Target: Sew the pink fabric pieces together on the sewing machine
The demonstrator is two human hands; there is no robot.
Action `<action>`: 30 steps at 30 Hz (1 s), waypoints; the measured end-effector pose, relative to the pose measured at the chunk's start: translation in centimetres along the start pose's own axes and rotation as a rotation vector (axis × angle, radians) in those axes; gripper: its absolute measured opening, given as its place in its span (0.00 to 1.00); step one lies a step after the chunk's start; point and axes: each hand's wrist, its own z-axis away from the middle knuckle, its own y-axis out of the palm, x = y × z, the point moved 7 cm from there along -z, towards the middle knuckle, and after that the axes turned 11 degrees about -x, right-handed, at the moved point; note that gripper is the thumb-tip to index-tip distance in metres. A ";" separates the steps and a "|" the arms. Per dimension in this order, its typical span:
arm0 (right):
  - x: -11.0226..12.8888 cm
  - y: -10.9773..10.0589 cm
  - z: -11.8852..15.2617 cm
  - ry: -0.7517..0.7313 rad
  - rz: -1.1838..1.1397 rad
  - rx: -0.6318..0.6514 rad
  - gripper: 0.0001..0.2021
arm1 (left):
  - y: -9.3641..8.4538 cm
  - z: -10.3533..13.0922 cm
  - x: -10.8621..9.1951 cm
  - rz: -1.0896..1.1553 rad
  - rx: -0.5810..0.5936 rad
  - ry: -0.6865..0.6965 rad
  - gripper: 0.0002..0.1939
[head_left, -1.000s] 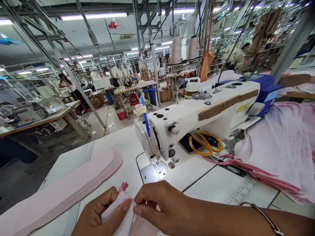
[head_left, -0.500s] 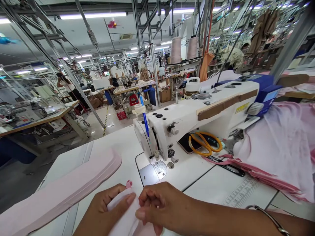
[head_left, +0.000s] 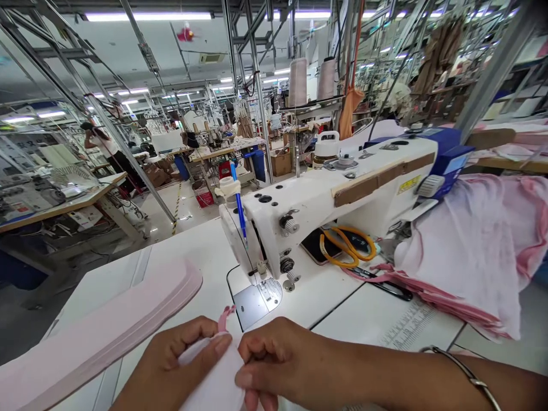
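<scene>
One white-pink cloth piece (head_left: 214, 379) with a darker pink strip (head_left: 222, 321) at its top, bottom centre of the frame. Left hand (head_left: 165, 361): pinching the cloth, thumb over fingers. Right hand (head_left: 285, 355): fingers curled at the cloth's edge; grip cannot be told. One white-and-blue sewing machine (head_left: 310, 200), centre to right. Stacked pink panels (head_left: 124, 319), lower left. Pink-edged fabric pile (head_left: 466, 251), right.

My view slides, so the sewing machine (head_left: 310, 197) sits further left in the frame. At bottom centre, my left grip (head_left: 171, 362) and right grip (head_left: 286, 357) are nearer the needle plate (head_left: 252, 305), and more pink strip (head_left: 222, 321) shows.
</scene>
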 end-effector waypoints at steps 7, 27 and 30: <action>-1.9 -3.4 1.8 0.099 0.333 -0.244 0.09 | 3.7 -1.9 0.9 -0.070 0.160 0.086 0.17; 0.4 -5.8 0.3 -0.099 0.756 -0.367 0.04 | 3.7 -4.1 1.7 -0.130 -0.061 0.083 0.19; -0.3 -6.0 -0.1 -0.007 0.666 -0.331 0.05 | 4.2 -4.5 1.4 -0.169 -0.024 0.127 0.19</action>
